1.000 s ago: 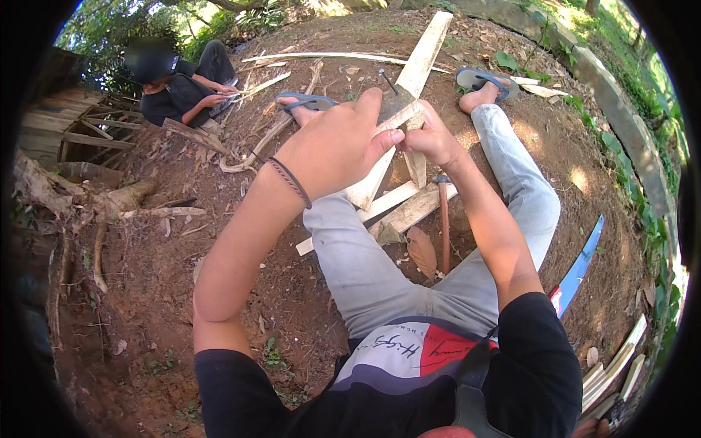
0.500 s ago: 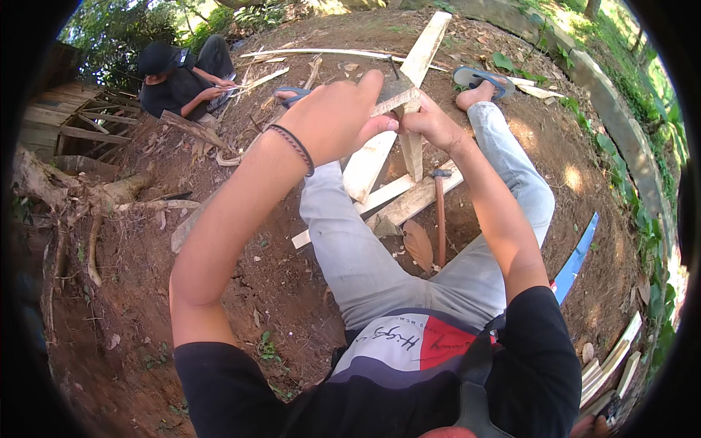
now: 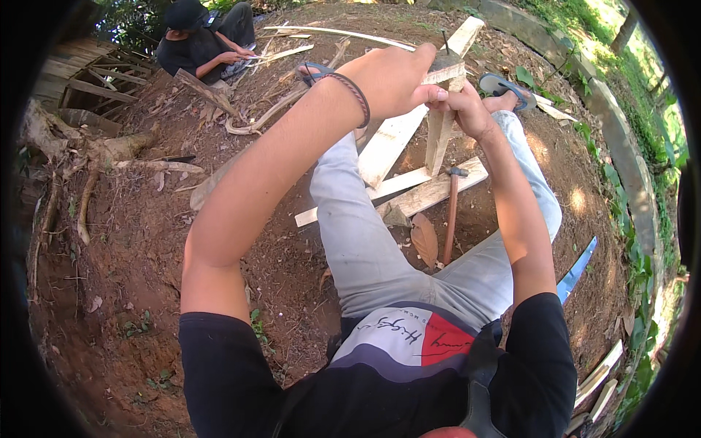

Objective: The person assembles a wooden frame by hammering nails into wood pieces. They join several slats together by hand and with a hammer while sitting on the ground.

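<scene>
My left hand (image 3: 391, 82) is closed on a short wooden block (image 3: 447, 71), thumb pressed against its near edge. A dark nail (image 3: 445, 41) stands up from the block's far side. Fingers bent, my right hand (image 3: 471, 109) grips the top of an upright wooden slat (image 3: 438, 142) just under the block. Whether block and slat are joined is hidden by my fingers. The slat's lower end comes down by the planks between my legs. Behind it a wide pale plank (image 3: 391, 146) slants away. A hammer (image 3: 452, 212) with a brown handle lies near my right thigh, head against another plank (image 3: 431, 191).
A blue saw blade (image 3: 577, 270) lies beyond my right thigh. Wood strips (image 3: 600, 374) are piled at lower right. Another person (image 3: 204, 44) sits at far left, working with a thin strip. Roots (image 3: 87, 157) stick out at left; a low concrete edge (image 3: 621, 139) runs along the right.
Both hands, with the block and slat, show farther right and higher; the whole view has shifted too. The grips look the same, and the hammer lies where it was.
</scene>
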Motion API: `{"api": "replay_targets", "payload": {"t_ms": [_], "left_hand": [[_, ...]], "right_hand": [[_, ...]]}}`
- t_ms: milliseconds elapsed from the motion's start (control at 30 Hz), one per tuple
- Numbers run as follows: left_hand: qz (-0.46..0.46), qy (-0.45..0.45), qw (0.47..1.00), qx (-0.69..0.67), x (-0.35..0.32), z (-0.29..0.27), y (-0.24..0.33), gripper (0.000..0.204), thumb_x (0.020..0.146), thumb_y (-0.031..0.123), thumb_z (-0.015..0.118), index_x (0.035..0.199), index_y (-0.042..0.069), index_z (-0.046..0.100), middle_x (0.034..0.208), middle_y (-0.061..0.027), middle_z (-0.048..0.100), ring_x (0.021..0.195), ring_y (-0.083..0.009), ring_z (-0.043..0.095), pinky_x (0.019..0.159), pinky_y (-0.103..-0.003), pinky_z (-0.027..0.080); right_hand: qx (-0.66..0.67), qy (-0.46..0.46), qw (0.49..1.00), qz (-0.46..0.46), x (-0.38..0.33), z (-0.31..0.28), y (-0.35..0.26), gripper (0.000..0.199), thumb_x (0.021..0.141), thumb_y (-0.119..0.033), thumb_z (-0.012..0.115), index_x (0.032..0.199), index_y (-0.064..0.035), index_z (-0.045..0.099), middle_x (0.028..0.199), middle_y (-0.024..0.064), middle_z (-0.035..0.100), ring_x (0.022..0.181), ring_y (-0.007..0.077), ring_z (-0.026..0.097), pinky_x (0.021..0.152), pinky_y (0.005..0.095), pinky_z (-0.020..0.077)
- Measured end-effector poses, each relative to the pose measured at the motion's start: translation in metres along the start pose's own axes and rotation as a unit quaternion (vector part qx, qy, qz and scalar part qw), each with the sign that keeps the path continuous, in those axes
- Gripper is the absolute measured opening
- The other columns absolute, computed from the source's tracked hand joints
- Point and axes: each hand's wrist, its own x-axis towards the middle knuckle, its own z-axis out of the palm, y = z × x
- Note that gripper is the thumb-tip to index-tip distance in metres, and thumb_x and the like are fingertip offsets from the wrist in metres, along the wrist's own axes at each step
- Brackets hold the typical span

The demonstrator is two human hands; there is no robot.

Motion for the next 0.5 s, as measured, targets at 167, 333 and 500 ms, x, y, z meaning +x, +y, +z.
{"api": "replay_targets", "payload": {"t_ms": [167,333,500], "left_hand": [[0.016,0.008,1.000,0.015,-0.001,-0.003,-0.006,0.052,0.091,0.048,0.056,0.112,0.001,0.044,0.081,-0.0250,0.065,0.083,-0.0438,0.064,0.071,-0.050,0.052],[0.002,-0.005,1.000,0.006,0.003,-0.005,0.001,0.050,0.091,0.046,0.055,0.111,0.001,0.045,0.080,-0.0248,0.065,0.081,-0.0444,0.064,0.071,-0.050,0.052],[0.009,-0.013,1.000,0.005,0.000,-0.010,0.003,0.049,0.091,0.044,0.056,0.109,0.001,0.046,0.075,-0.0246,0.064,0.078,-0.0452,0.064,0.070,-0.051,0.052]], "right_hand": [[0.014,-0.017,1.000,-0.014,-0.001,0.006,-0.004,0.015,0.069,-0.014,0.054,0.083,-0.0068,0.055,0.072,-0.0018,0.050,0.067,0.0091,0.045,0.062,0.0257,0.0369],[0.041,-0.001,0.999,-0.021,-0.005,0.013,-0.009,0.019,0.070,-0.013,0.053,0.088,-0.0057,0.055,0.072,-0.0020,0.049,0.067,0.0089,0.044,0.063,0.0249,0.0364],[0.049,-0.018,0.999,-0.011,-0.005,0.011,-0.007,0.022,0.069,-0.012,0.053,0.089,-0.0058,0.056,0.071,-0.0025,0.048,0.065,0.0087,0.042,0.061,0.0248,0.0353]]}}
